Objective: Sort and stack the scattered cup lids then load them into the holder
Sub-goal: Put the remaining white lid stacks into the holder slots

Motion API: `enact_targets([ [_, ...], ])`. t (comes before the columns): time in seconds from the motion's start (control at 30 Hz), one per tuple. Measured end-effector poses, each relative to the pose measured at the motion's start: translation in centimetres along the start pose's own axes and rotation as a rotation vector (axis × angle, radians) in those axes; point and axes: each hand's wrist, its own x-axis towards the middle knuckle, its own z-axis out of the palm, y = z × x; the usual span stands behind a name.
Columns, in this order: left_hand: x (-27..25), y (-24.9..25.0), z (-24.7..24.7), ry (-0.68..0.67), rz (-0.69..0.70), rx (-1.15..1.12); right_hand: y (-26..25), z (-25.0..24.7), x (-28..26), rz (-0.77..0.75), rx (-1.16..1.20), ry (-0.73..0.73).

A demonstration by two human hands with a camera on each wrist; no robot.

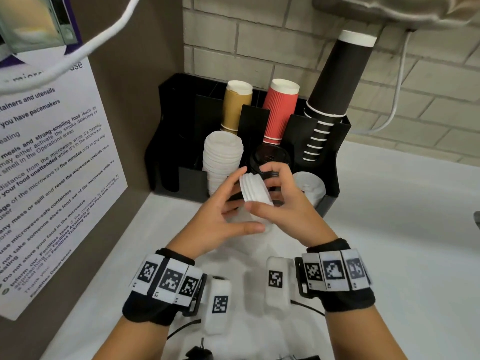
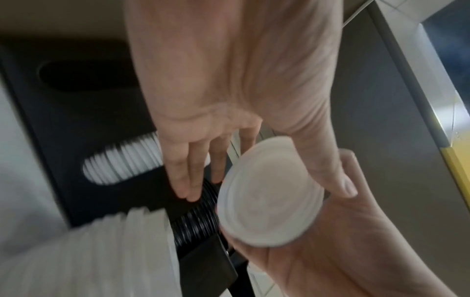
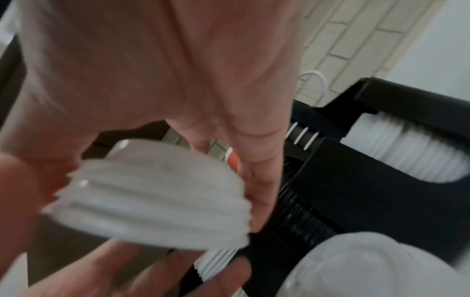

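Note:
A small stack of white lids [image 1: 254, 188] is held on edge just in front of the black holder [image 1: 333, 178]. My right hand [image 1: 288, 203] grips it, fingers curled over the top and thumb underneath. My left hand [image 1: 220, 211] lies against the stack's left side with straight fingers and its thumb at the lower rim. The left wrist view shows the stack's flat face [image 2: 269, 193] with my thumb on its rim and my fingers [image 2: 188, 176] reaching black lids [image 2: 195, 221]. The right wrist view shows its ribbed edge [image 3: 152, 193]. The holder carries a tall white lid stack [image 1: 222, 157], black lids [image 1: 270, 155] and pale lids [image 1: 310, 187].
Tan cups [image 1: 236, 107], red cups [image 1: 280, 113] and a long sleeve of dark brown cups [image 1: 335, 81] stand in the holder's back slots. A wall panel with a printed notice [image 1: 52, 178] closes the left side. White countertop [image 1: 402, 229] stretches right; a white cable [image 1: 398, 100] hangs on the brick wall.

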Motion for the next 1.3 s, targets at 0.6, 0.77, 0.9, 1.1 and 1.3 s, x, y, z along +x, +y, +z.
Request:
enact_targets([
  [0.6, 0.1, 0.2, -0.3, 0.049, 0.053, 0.001, -1.6, -2.6, 0.0, -0.084, 0.016, -0.074],
  [0.77, 0.2, 0.0, -1.8, 0.21, 0.05, 0.015, -1.0, -8.8, 2.7, -0.094, -0.118, 0.29],
  [0.9, 0.3, 0.1, -2.4, 0.288, 0.088, 0.025, 1.1, -12.5, 4.8, 0.064, -0.338, 0.243],
  [1.1, 0.2, -0.1, -2.1, 0.261, 0.079, 0.034, 3.0, -12.0, 6.4, 0.211, -0.786, -0.029],
  [1.3, 0.1, -0.1, -2.3, 0.268, 0.07, 0.051, 3.2, -10.8, 7.0, 0.274, -0.974, -0.16],
])
